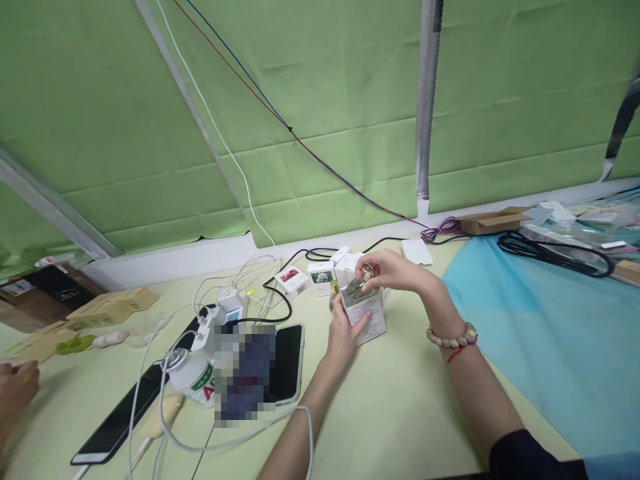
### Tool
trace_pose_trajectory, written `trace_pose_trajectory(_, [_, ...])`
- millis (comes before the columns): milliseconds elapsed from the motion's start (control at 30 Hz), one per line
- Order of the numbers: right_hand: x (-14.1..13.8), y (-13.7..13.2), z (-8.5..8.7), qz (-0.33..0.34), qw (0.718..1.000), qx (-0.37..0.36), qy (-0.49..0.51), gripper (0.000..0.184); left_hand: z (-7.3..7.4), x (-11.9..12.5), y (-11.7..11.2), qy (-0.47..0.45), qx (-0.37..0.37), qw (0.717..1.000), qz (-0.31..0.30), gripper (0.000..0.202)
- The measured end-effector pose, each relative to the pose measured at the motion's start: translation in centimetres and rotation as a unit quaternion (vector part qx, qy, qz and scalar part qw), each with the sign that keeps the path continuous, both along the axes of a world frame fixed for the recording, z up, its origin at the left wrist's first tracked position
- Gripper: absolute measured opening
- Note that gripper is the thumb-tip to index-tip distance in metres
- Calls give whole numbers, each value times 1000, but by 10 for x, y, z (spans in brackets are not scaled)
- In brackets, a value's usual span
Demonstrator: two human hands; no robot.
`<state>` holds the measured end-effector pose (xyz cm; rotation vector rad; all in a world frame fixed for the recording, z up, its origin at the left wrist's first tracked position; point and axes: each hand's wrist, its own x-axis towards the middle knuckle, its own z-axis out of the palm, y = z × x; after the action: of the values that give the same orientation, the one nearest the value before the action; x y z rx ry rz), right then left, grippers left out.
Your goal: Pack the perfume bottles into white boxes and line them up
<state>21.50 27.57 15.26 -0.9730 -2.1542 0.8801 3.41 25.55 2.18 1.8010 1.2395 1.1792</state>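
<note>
two hands, one box (pixel 373 319)
left hand (pixel 343 333) grips the box at mid-frame; right hand (pixel 395 270) pinches a small bottle (pixel 367 273) above it.

Left of you on counter (pixel 395 417): phone (pixel 289 360), second phone (pixel 120 420), white chargers (pixel 229 301) in power strip (pixel 193 333), white cables (pixel 150 373) looped around white bottle (pixel 193 381). Small white boxes (pixel 320 276) at back. Blue cloth (pixel 540 333) on your right, black cable coil (pixel 555 255) on its far edge, cardboard box (pixel 493 220) just beyond. Another person's hand (pixel 15 393) at far left.
</note>
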Motion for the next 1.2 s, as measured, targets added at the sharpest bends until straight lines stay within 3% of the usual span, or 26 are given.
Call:
trace_pose_trajectory(200, [-6,-3,-1,5,999,-30,-28,19,-3,2,-4,57,8,998,15,75])
trace_pose_trajectory(367, [-15,-3,-3,11,998,-60,-23,18,-6,3,-5,16,157,987,18,63])
trace_pose_trajectory(500, [-20,-1,-7,-7,996,-74,-44,18,6,-1,-4,15,115,993,-5,46])
trace_pose_trajectory(633, [-23,1,-11,-21,993,-86,-80,16,13,-3,-3,35,144,989,-29,40])
trace_pose_trajectory(1033, [-29,-3,-12,-68,983,-103,-133,21,11,0,-4,13,162,986,-43,33])
trace_pose_trajectory(1200, [-26,-7,-7,-73,986,-96,-115,28,-3,-1,0,-6,149,988,-30,45])
